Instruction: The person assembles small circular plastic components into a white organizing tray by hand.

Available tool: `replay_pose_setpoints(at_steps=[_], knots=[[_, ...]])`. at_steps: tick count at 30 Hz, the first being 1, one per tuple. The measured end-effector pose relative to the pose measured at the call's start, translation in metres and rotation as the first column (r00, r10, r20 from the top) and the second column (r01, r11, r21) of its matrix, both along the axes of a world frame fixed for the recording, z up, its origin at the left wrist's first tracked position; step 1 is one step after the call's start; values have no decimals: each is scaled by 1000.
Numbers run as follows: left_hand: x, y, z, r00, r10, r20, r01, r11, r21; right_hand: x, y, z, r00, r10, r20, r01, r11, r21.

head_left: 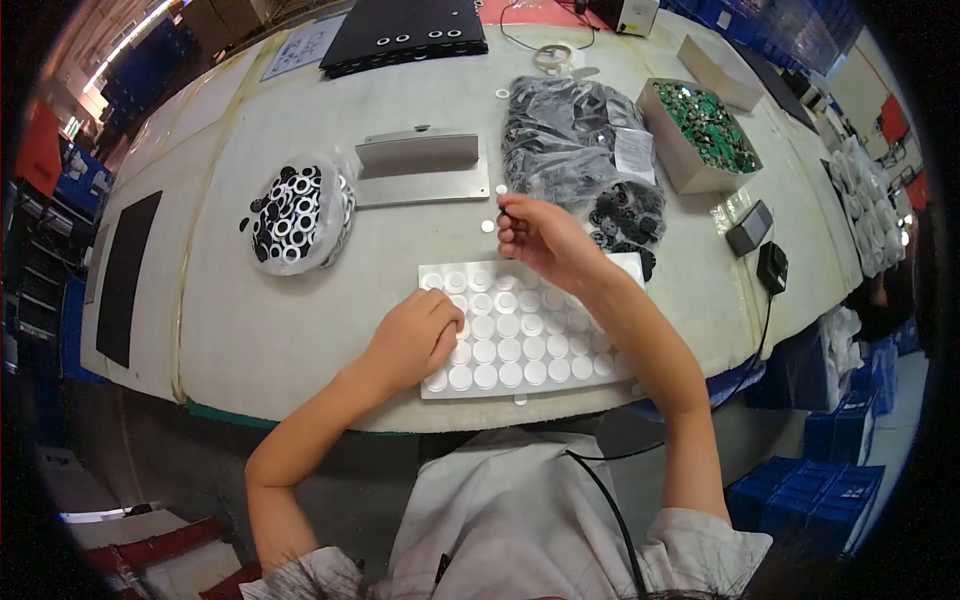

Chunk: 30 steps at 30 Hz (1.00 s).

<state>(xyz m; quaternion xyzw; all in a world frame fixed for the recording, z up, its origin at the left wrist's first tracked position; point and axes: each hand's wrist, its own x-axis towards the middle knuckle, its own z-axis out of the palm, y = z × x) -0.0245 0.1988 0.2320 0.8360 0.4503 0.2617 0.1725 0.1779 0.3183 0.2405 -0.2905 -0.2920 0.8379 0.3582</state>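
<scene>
bare forearms, short-sleeved pale grey shirt [510, 520], thin black cable [610, 510] down its front

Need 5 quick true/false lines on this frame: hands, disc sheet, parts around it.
1. The left hand rests on the sheet of white round discs. True.
2. The right hand lies flat on the table. False: it is raised above the sheet's far edge, fingers pinched together.
3. The box of green parts sits to the left of the sheet. False: it is at the far right.
4. A clear bag of black and white rings lies left of the sheet. True.
5. The metal bracket stands on the sheet. False: it sits on the table beyond it.
</scene>
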Motion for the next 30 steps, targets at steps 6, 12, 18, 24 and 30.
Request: replay_pose_setpoints(at_steps=[6,12,18,24,30], knots=[[3,-3,1,999,18,-36,-18,1000,-3,0,-11,-9,993,73,97,-81,994,78],[9,18,-1,890,224,398,-143,964,-223,-1,-19,-3,950,127,285,-194,956,221],[36,46,4,669,355,652,-97,912,-398,-5,-34,-8,902,31,430,-274,811,516],[42,43,10,593,444,671,55,810,-584,-5,-34,-5,894,-29,448,-267,767,584],[45,40,4,645,439,626,-147,875,-462,-9,-40,-3,799,-306,518,-296,549,781]])
